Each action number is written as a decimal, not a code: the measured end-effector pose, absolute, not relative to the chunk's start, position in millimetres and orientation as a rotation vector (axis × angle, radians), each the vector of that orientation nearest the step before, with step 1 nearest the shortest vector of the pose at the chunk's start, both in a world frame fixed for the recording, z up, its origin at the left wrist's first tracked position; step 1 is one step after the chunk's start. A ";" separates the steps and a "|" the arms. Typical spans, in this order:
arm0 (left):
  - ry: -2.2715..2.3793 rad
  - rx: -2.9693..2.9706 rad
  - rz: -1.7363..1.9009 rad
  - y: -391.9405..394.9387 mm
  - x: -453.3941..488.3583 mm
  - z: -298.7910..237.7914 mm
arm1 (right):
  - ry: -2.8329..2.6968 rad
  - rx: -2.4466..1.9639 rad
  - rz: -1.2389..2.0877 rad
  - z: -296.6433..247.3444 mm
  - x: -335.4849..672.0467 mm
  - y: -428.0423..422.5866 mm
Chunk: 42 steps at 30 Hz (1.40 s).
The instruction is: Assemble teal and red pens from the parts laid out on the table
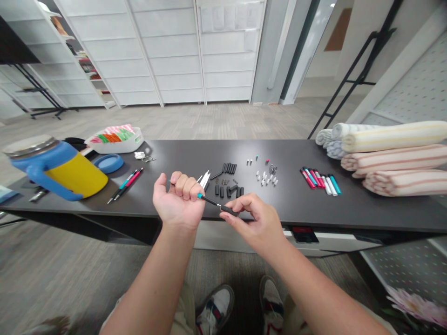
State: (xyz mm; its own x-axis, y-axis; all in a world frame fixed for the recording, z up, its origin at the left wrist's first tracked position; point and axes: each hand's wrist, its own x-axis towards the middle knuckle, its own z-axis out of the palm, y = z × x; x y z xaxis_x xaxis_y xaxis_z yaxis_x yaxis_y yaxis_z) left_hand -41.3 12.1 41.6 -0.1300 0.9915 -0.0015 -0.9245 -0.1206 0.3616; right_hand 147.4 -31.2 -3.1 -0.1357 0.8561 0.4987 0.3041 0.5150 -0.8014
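My left hand (pixel 179 204) is closed around a pen part (pixel 208 200), a black rod with a teal section that sticks out to the right of the fist. Between the thumb and fingers of my right hand (pixel 260 219) is a short black pen grip (pixel 229 211). The pen part's silvery tip meets the grip's near end, or nearly so; how far it goes in I cannot tell. Just beyond the hands lie several short black tubes (pixel 222 191), a row of longer black tubes (pixel 230 168) and slim white sticks (pixel 204 178), partly hidden by my left hand.
Small white pieces (pixel 267 179) lie right of centre on the dark table (pixel 167 153). Further right are coloured pen barrels (pixel 316 178) and rolled towels (pixel 394 158). Leftward are two assembled pens (pixel 126 186), a blue-yellow mug (pixel 66 170), a blue lid (pixel 109 163) and a white basket (pixel 117 146).
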 end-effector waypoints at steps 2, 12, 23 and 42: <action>0.291 0.253 1.669 11.2 -39.7 42.2 | -1.703 -0.983 0.626 -3.7 146.2 -31.7; 0.241 0.170 1.637 8.6 -27.8 45.5 | -1.674 -0.994 0.560 -7.0 142.8 -32.5; 0.292 0.243 1.612 2.4 -19.3 45.6 | -1.700 -1.085 0.803 -3.9 139.9 -34.4; 0.299 0.259 1.483 -20.8 31.2 37.7 | -0.681 -0.586 1.061 17.3 139.4 -22.9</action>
